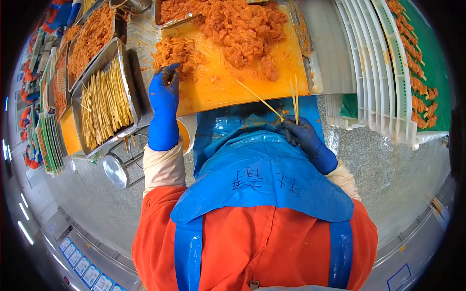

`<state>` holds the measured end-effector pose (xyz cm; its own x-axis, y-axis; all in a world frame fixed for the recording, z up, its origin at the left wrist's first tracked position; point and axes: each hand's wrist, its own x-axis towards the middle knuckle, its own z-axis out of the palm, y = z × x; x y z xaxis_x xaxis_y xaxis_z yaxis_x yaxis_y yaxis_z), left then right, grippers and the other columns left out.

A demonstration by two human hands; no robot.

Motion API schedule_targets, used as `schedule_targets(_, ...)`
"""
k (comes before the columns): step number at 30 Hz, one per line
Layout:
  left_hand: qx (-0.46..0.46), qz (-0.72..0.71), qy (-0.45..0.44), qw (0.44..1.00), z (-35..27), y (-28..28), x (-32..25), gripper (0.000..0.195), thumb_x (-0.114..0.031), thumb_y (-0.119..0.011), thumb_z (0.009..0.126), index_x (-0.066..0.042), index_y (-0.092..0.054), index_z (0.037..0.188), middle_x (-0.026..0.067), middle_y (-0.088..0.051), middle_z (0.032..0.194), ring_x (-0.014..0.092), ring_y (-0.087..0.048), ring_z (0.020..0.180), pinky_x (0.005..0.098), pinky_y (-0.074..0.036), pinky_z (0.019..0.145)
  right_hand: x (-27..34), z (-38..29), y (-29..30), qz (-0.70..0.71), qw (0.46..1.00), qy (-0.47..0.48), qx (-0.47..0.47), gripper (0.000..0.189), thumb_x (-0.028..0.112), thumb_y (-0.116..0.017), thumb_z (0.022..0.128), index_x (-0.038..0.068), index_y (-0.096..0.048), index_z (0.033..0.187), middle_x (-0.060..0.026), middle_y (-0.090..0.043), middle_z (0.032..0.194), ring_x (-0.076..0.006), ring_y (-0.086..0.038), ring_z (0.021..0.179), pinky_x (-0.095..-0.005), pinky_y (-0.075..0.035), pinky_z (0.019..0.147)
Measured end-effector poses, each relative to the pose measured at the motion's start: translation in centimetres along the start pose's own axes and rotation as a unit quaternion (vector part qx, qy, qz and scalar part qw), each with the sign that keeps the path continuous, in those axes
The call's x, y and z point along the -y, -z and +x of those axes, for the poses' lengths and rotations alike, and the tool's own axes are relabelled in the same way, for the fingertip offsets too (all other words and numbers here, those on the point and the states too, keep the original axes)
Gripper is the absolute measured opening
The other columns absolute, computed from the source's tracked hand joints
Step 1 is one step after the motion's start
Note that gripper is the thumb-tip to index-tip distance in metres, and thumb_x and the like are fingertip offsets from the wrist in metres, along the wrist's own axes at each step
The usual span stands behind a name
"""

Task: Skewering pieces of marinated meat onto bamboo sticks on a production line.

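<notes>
My left hand (pixel 164 98), in a blue glove with soiled fingertips, is at the near left edge of the orange cutting board (pixel 233 92). Its curled fingers touch or nearly touch a small heap of marinated meat pieces (pixel 176 51); whether they pinch any is hidden. In front of my apron, below the board's edge, my right hand (pixel 305 136) in a dark-stained blue glove grips a few thin wooden skewers (pixel 261 102). One of these slants left over the board, while the others point up. No meat is visible on them. A larger meat mound (pixel 244 29) covers the board's far side.
Flat bamboo skewers fill a steel tray (pixel 135 105) at left, beside another steel pan of meat (pixel 93 42). A white-handled knife (pixel 316 72) lies along the board's right edge. Stacked white plastic trays (pixel 393 69) stand right, near finished skewers (pixel 418 105) on a green surface. A round stool (pixel 115 170) stands lower left.
</notes>
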<state>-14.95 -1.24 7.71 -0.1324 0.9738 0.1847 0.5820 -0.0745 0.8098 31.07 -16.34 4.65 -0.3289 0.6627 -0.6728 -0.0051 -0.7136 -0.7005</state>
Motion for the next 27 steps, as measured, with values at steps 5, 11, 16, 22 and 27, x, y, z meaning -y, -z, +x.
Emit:
schedule_targets(5, 0.010, 0.015, -0.046, 0.999, -0.6, -1.7, -1.4, 0.022, -0.006, -0.073, 0.105, -0.006, -0.082, 0.125, 0.0107, -0.076, 0.112, 0.020, -0.072, 0.105, 0.0322, -0.056, 0.094, 3.6, -0.9, -1.8, 0.052, 0.997, 0.035, 0.041, 0.037, 0.027, -0.058, 0.115, 0.001, -0.070, 0.139, -0.0041, -0.072, 0.079, -0.0046, -0.052, 0.053, -0.0193, -0.035, 0.049)
schedule_targets(11, 0.285, -0.329, 0.159, 0.886, -3.0, -5.1, -6.2, 0.040, -0.022, -0.074, 0.108, 0.000, -0.073, 0.141, 0.0090, -0.078, 0.120, 0.017, -0.070, 0.106, 0.0317, -0.055, 0.097, 7.0, -2.3, -2.7, 0.075, 0.992, 0.042, 0.094, 0.043, 0.025, -0.058, 0.115, 0.002, -0.066, 0.150, -0.0059, -0.076, 0.089, -0.0035, -0.055, 0.058, -0.0176, -0.039, 0.053)
schedule_targets(16, 0.310, -0.411, 0.190, 0.836, -4.3, -8.1, -8.7, 0.038, -0.023, -0.075, 0.107, 0.002, -0.073, 0.136, 0.0106, -0.078, 0.119, 0.017, -0.069, 0.102, 0.0321, -0.055, 0.091, 7.8, -2.2, -3.8, 0.024, 0.986, 0.059, 0.155, 0.046, 0.027, -0.063, 0.114, 0.002, -0.065, 0.152, -0.0067, -0.079, 0.095, -0.0023, -0.054, 0.059, -0.0181, -0.041, 0.054)
schedule_targets(22, 0.250, -0.423, 0.190, 0.850, -4.4, -7.8, -8.4, 0.028, -0.018, -0.073, 0.108, 0.001, -0.075, 0.129, 0.0114, -0.078, 0.117, 0.018, -0.069, 0.099, 0.0332, -0.055, 0.089, 8.0, -2.6, -3.8, 0.033, 0.990, 0.070, 0.119, 0.044, 0.026, -0.063, 0.114, 0.001, -0.066, 0.150, -0.0099, -0.082, 0.102, -0.0032, -0.056, 0.059, -0.0176, -0.043, 0.056)
schedule_targets(27, 0.224, -0.419, 0.183, 0.861, -4.5, -7.0, -8.1, 0.030, -0.018, -0.073, 0.108, 0.001, -0.076, 0.131, 0.0103, -0.078, 0.117, 0.018, -0.069, 0.098, 0.0338, -0.056, 0.090, 8.4, -2.3, -4.9, 0.045, 0.992, 0.063, 0.105, 0.042, 0.025, -0.063, 0.113, 0.000, -0.067, 0.147, -0.0120, -0.083, 0.104, -0.0037, -0.056, 0.057, -0.0172, -0.041, 0.054)
